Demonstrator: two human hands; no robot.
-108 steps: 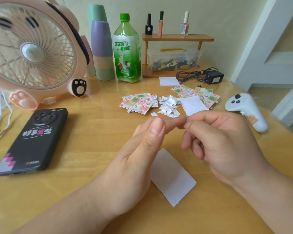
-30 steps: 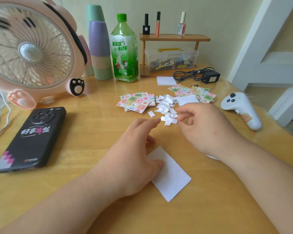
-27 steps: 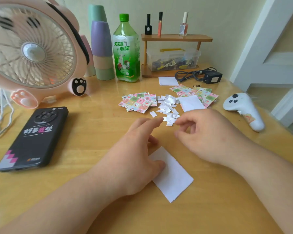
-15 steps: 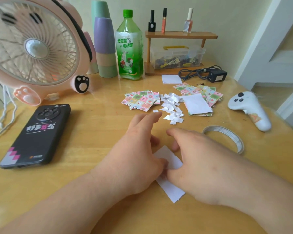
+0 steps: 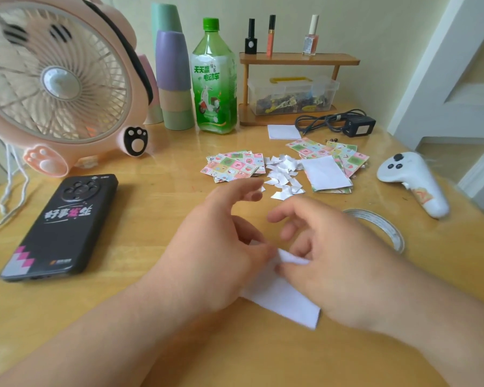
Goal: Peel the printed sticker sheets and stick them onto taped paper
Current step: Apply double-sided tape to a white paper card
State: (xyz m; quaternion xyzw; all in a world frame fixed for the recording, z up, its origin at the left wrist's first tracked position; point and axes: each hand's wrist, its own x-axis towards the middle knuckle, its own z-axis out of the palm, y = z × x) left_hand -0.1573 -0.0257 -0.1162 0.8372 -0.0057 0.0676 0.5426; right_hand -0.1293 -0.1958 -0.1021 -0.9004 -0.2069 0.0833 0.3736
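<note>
A white paper (image 5: 285, 301) lies on the wooden table right in front of me, its far end lifted off the surface. My right hand (image 5: 336, 263) pinches that lifted end between thumb and curled fingers. My left hand (image 5: 218, 247) rests at the paper's left side, thumb against its edge and index finger stretched forward. Two piles of printed sticker sheets lie further back, one left (image 5: 232, 166) and one right (image 5: 349, 156). Torn white backing scraps (image 5: 284, 177) lie between them. Another white sheet (image 5: 326, 173) lies on the right pile.
A tape roll (image 5: 386, 227) lies right of my hands, with a white controller (image 5: 414, 180) beyond it. A black phone (image 5: 59, 227) and a pink fan (image 5: 56, 85) stand on the left. At the back are cups (image 5: 173, 79), a green bottle (image 5: 214, 85), a wooden shelf (image 5: 299, 58) and a charger (image 5: 358, 125).
My right hand came back from the scrap pile to the white paper and took hold of its far end, which now lifts. My left hand stayed on the paper.
</note>
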